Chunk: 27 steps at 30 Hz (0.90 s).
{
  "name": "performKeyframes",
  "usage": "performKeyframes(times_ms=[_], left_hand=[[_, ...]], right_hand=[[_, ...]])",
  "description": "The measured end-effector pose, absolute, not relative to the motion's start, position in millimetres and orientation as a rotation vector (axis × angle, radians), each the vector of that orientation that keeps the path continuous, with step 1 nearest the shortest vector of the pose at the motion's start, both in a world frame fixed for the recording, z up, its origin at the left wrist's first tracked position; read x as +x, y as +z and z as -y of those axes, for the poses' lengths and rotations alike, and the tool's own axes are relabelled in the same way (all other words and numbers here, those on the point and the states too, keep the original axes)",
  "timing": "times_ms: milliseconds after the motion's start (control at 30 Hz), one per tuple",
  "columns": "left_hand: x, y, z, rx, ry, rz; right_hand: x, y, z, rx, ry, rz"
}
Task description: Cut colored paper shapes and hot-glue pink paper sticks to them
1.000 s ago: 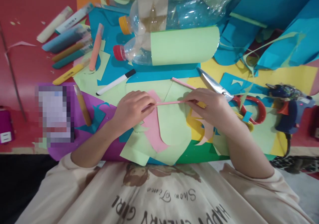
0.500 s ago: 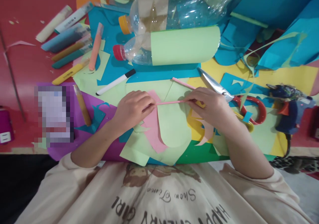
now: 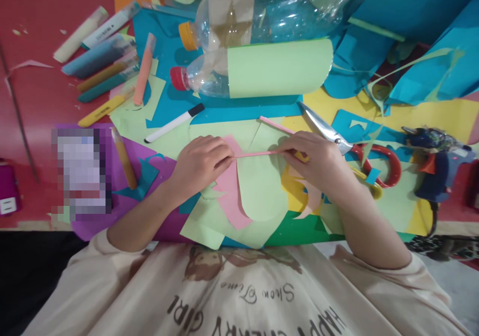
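Note:
A thin pink paper strip (image 3: pixel 256 154) runs level between my two hands, pinched at each end. My left hand (image 3: pixel 204 164) closes on its left end, and my right hand (image 3: pixel 312 161) grips the other. Below the strip lies a light green rounded paper piece (image 3: pixel 264 191), partly over a pink paper piece (image 3: pixel 230 191). Another narrow pink strip (image 3: pixel 275 124) reaches up and left from behind my right hand; I cannot tell whether it joins the held one. Close to my right hand are large scissors (image 3: pixel 342 141) with red handles.
Past my hands, a clear bottle with a red cap (image 3: pixel 179 79) lies wrapped in light green paper (image 3: pixel 279 69). Several markers (image 3: pixel 105 57) lie at the left, above a phone-like device (image 3: pixel 84 171) that is blurred out. A blue glue gun (image 3: pixel 436 171) sits at the right.
My hands and the pink strip hold nearly the same place. The bottles and scissors appear shifted very slightly in view.

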<state>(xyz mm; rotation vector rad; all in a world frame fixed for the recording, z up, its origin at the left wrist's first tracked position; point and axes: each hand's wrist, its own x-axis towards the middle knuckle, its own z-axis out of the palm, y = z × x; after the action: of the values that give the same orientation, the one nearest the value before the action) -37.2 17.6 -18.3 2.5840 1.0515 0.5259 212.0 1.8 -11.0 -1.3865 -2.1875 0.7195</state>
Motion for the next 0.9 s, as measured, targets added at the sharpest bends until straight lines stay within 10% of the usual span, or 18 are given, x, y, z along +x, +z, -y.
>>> performKeyframes(times_ms=[900], left_hand=[[-35.0,-18.0,-15.7,2.643,0.415,-1.105]], right_hand=[[208.3,-10.4,-0.8,-1.384,0.653,2.262]])
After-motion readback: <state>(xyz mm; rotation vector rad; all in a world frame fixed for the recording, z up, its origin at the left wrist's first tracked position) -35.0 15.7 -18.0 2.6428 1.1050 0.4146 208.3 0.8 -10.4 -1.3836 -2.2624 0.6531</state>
